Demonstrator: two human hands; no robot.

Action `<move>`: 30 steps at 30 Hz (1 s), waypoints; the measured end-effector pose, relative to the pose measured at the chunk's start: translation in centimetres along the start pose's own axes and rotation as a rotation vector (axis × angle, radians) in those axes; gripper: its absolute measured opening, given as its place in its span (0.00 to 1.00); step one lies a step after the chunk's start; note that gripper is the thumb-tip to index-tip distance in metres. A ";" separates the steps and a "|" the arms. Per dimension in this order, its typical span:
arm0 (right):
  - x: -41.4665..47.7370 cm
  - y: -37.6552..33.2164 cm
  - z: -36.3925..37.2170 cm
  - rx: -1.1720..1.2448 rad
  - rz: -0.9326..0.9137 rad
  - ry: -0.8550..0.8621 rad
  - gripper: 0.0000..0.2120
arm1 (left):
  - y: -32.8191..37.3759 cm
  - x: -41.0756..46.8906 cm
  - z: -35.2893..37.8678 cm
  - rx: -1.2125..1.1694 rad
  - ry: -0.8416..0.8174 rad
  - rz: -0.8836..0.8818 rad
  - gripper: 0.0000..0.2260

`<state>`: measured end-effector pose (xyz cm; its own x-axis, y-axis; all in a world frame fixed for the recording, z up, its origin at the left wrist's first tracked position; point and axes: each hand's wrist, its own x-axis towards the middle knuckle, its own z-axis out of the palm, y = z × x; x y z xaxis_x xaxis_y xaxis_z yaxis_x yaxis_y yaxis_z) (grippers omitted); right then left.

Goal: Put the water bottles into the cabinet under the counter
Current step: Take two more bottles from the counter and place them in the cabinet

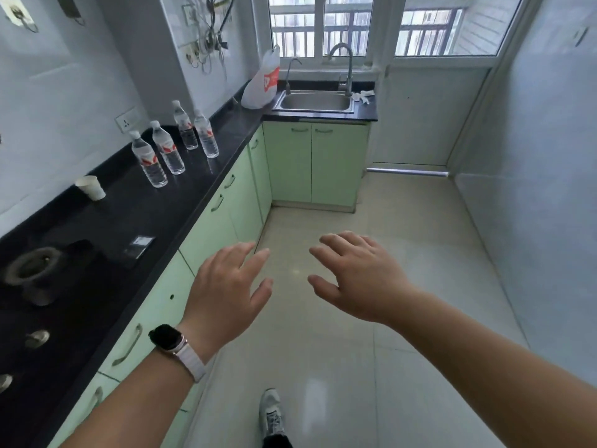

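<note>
Several clear water bottles (168, 150) with red and white labels stand upright on the black counter (155, 205) at the left. Pale green cabinet doors (223, 205) under the counter are all closed. My left hand (226, 292), with a watch on its wrist, hovers over the floor beside the cabinets, fingers spread and holding nothing. My right hand (358, 279) hovers to its right, fingers spread too and holding nothing. Both hands are well short of the bottles.
A white paper cup (91, 187) stands on the counter near the wall. A gas hob (32, 279) fills the near counter. A steel sink (315, 101) and a white plastic bag (261, 82) sit at the far end. The tiled floor (387, 253) lies ahead.
</note>
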<state>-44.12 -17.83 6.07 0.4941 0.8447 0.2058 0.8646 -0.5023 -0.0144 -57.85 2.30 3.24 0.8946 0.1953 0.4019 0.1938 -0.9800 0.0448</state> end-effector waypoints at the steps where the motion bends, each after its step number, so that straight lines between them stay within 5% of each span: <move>1: 1.6 0.1 0.3 -0.002 0.013 -0.012 0.26 | -1.2 1.1 0.6 -0.009 0.003 0.002 0.21; 14: 23.8 -4.1 3.5 -0.032 -0.022 -0.017 0.25 | -20.3 11.2 4.4 -0.038 0.038 -0.068 0.21; 30: 39.5 -2.9 7.4 0.055 -0.210 -0.063 0.28 | -28.3 17.8 6.7 0.064 -0.005 -0.221 0.21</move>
<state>-26.42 18.33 6.97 0.3060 0.9405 0.1479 0.9519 -0.3048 -0.0312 -44.74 33.72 2.98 0.8295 0.4056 0.3839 0.4106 -0.9089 0.0732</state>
